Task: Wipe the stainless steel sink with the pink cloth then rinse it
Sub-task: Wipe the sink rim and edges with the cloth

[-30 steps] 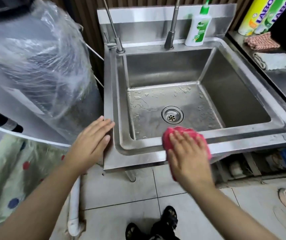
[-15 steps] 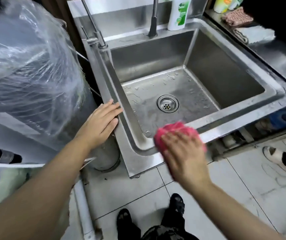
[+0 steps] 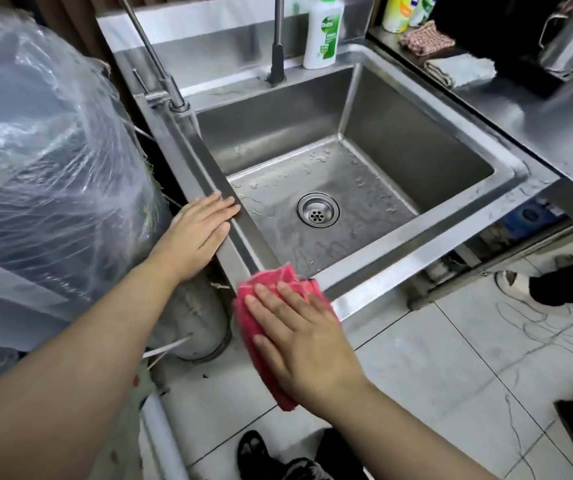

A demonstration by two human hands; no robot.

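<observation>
The stainless steel sink (image 3: 375,251) fills the middle of the head view, its basin wet with droplets around a round drain (image 3: 317,209). My right hand (image 3: 299,334) presses the pink cloth (image 3: 255,322) flat on the sink's front left corner rim, fingers spread over it. My left hand (image 3: 196,233) lies flat, palm down, on the sink's left rim, holding nothing. Two taps stand on the back ledge, a slanted one (image 3: 160,64) at the left and an upright one (image 3: 277,46) in the middle.
A white soap bottle (image 3: 323,32) stands on the back ledge. A clear plastic-wrapped bulk (image 3: 46,150) crowds the left. Folded cloths (image 3: 458,69) and a steel kettle (image 3: 569,39) sit on the right counter. Another person's shoe (image 3: 517,285) is on the tiled floor.
My right hand slid the pink cloth leftward along the front rim to the front left corner. My left hand moved from beside the sink onto its left rim.
</observation>
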